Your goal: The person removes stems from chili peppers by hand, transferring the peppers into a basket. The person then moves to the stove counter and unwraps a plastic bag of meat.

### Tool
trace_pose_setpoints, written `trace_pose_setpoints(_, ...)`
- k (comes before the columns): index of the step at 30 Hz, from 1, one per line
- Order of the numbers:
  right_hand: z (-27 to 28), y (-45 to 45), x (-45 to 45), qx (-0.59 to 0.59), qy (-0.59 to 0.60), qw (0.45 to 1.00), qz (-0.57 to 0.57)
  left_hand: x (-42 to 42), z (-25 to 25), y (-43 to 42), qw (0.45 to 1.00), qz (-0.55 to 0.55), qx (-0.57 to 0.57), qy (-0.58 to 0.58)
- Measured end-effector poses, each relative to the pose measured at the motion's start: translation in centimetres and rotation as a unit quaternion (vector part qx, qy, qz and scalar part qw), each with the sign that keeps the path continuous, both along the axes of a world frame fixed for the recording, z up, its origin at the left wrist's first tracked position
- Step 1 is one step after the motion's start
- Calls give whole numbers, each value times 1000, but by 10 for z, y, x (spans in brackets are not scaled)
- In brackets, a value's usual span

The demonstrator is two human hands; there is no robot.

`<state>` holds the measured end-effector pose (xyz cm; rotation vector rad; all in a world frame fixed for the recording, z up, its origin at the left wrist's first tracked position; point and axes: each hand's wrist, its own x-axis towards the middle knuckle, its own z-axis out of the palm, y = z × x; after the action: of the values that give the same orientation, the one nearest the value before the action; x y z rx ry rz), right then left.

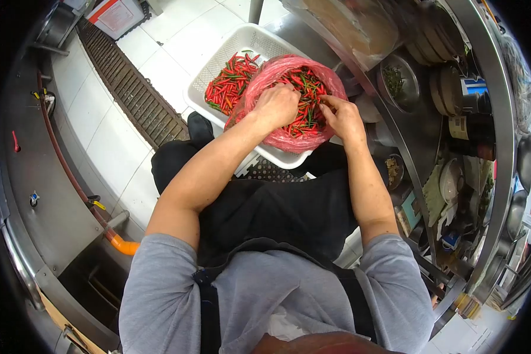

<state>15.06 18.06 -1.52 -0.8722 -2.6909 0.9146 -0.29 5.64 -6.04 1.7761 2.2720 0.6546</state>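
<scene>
A white perforated basket (196,97) rests at my lap. Red chilies with some green ones (227,85) lie loose in its left part. On its right part sits an open pink plastic bag (292,143) full of red and green chilies (307,88). My left hand (277,105) is over the left side of the bag's opening, its fingers curled down among the chilies; what they hold is hidden. My right hand (343,120) is at the bag's right side, thumb and fingers bent close together at the chilies; anything between them is too small to name.
To the right stands a metal shelf (410,159) with bowls, pots and a metal bowl of green pieces (398,82). A floor drain grate (133,88) runs at the left beside a steel counter (47,177) with an orange pipe (124,245). A white box (117,17) stands at the top left.
</scene>
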Motion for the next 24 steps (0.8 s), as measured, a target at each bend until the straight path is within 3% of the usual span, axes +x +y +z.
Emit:
trace_pose_setpoints(5, -3, 2, 6, 37, 69, 996, 31, 1, 16, 9, 991, -5, -128, -36)
trace_pose_setpoints(6, 0, 3, 8, 50, 13, 998, 40, 3, -5, 5, 997, 6, -71, -26)
trace_pose_setpoints(7, 0, 6, 6, 68, -19, 996, 53, -1, -2, 9, 996, -19, -89, -11)
trace_pose_setpoints(8, -4, 4, 3, 91, 81, 991, 52, -1, -1, 9, 997, -21, -73, -9)
trace_pose_setpoints(14, -8, 0, 0, 81, 82, 990, 77, 0, 6, 8, 997, -37, -54, -40)
trace_pose_setpoints(16, -5, 1, 2, 54, 73, 994, 65, 1, 8, 4, 993, -64, -51, -90)
trace_pose_setpoints(20, -5, 6, 8, 44, 175, 983, 13, -6, 24, 1, 981, -77, -23, -177)
trace_pose_setpoints(22, 6, 2, 10, -3, 173, 985, -17, -7, 34, -2, 964, 5, 39, -264)
trace_pose_setpoints(24, 13, -2, 10, -51, 170, 983, -48, -14, 18, 2, 954, 12, 56, -295)
